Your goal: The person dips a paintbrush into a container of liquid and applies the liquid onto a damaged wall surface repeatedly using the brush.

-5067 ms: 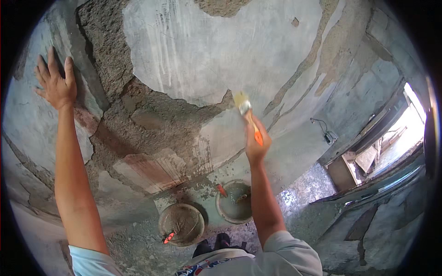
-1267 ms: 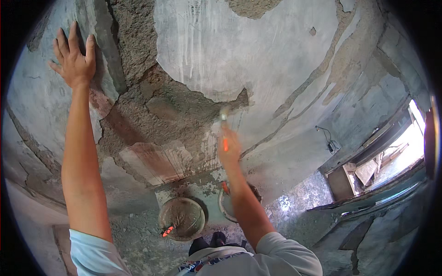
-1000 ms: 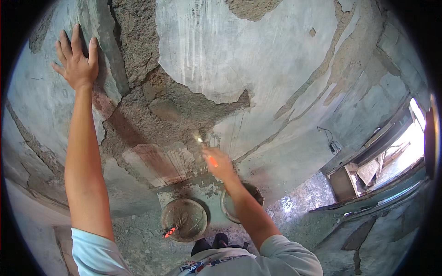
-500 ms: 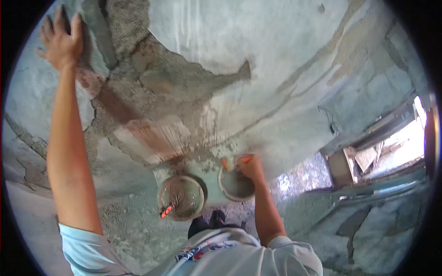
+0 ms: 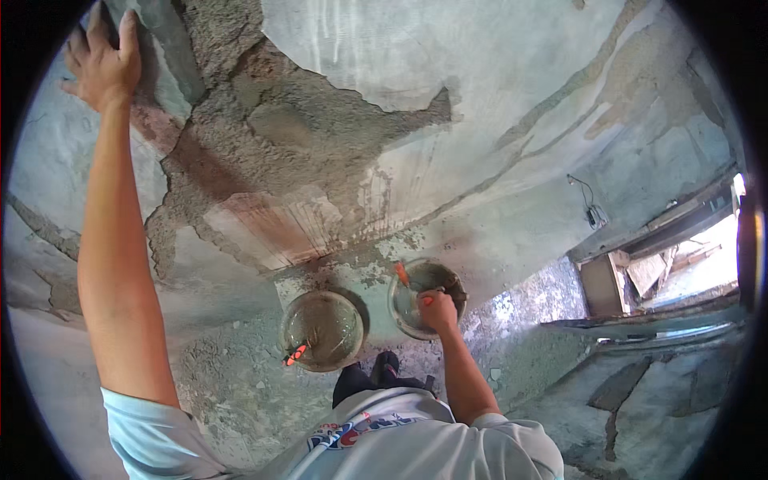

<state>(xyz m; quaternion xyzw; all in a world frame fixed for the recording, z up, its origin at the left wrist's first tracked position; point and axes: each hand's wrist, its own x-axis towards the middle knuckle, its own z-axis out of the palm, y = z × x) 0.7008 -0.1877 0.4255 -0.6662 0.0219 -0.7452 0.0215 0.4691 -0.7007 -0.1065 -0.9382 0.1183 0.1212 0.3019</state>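
My left hand [image 5: 104,68], fingers spread, lies flat against the wall at the upper left, beside the broken plaster. My right hand [image 5: 437,310] is closed around an orange-handled tool [image 5: 428,301] over the right bucket [image 5: 394,308]. The tool's working end cannot be made out. A second orange handle [image 5: 402,274] leans on that bucket's far left rim. Just to the left stands another bucket [image 5: 358,306] with murky, wet contents. An orange-and-black handle [image 5: 294,355] sticks out over its near left rim.
The wall [image 5: 360,48] ahead has flaking plaster and a large rough bare patch [image 5: 304,120]. A cable with a small box [image 5: 594,216] hangs at the right. Past it, a bright opening [image 5: 692,256] shows boards. My shoes [image 5: 386,365] stand close to both buckets on the stained floor [image 5: 232,380].
My right hand has moved slightly nearer and lower over the right bucket with the tool. The whole view has shifted a little. My left hand stays on the wall.
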